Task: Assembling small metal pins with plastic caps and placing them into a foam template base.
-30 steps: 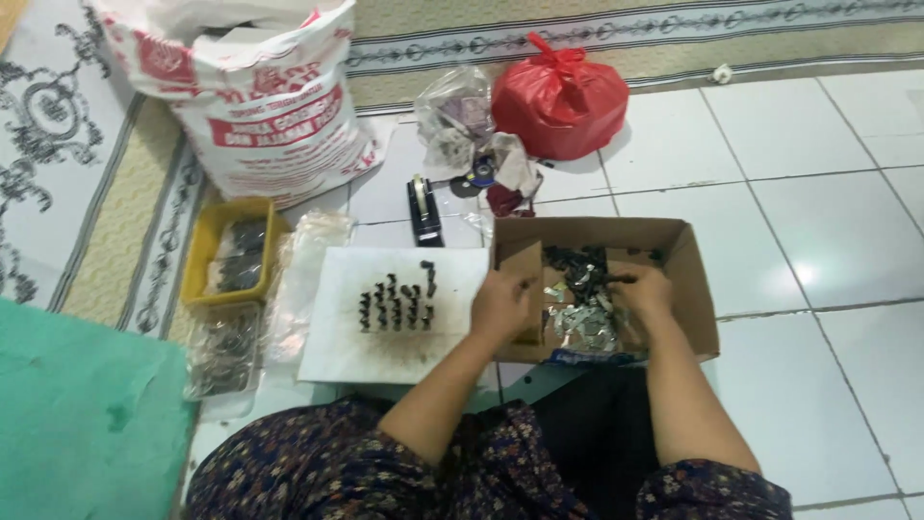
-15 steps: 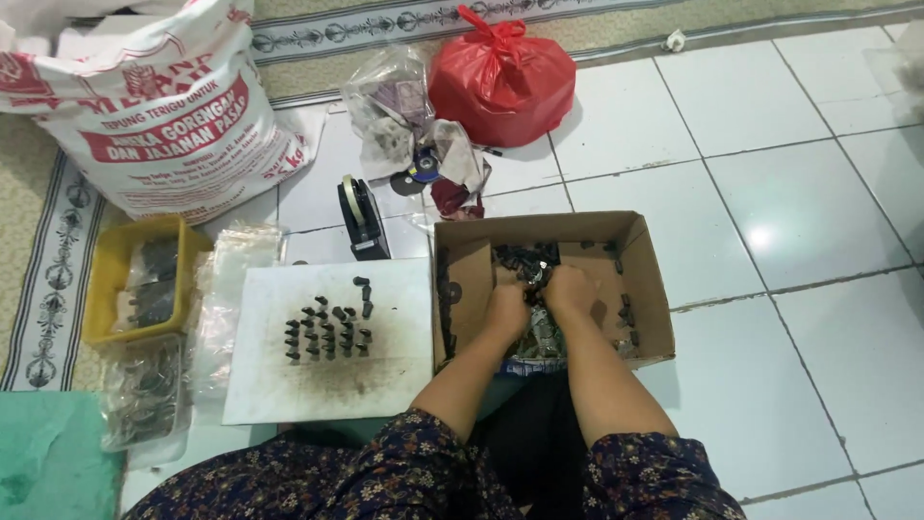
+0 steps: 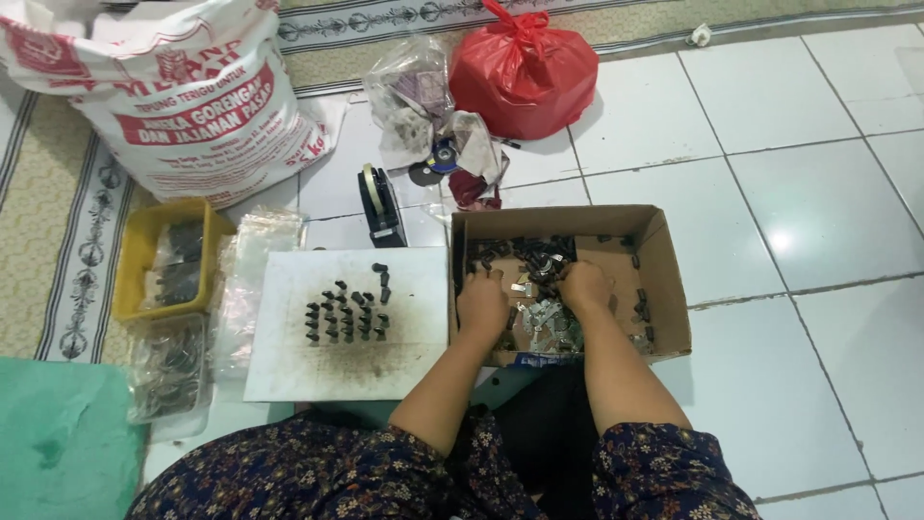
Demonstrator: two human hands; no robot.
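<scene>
On the white tiled floor (image 3: pixel 818 221), one brown cardboard box (image 3: pixel 664 289) holds small metal parts (image 3: pixel 544 323); left hand (image 3: pixel 481 306) and right hand (image 3: pixel 582 286), slightly apart, dig in, grip unclear. Open tile lies beyond the box's far side.

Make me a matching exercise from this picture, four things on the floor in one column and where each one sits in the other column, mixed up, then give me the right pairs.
Things:
1. red plastic bag
2. yellow tray
3. cardboard box
4. white board

Places:
A. around both hands
B. far left, beside the clear bags
C. top of the view, knotted, on the tiles
D. left of the box, with rows of small dark parts standing on it

Pairs: 1-C, 2-B, 3-A, 4-D
</scene>
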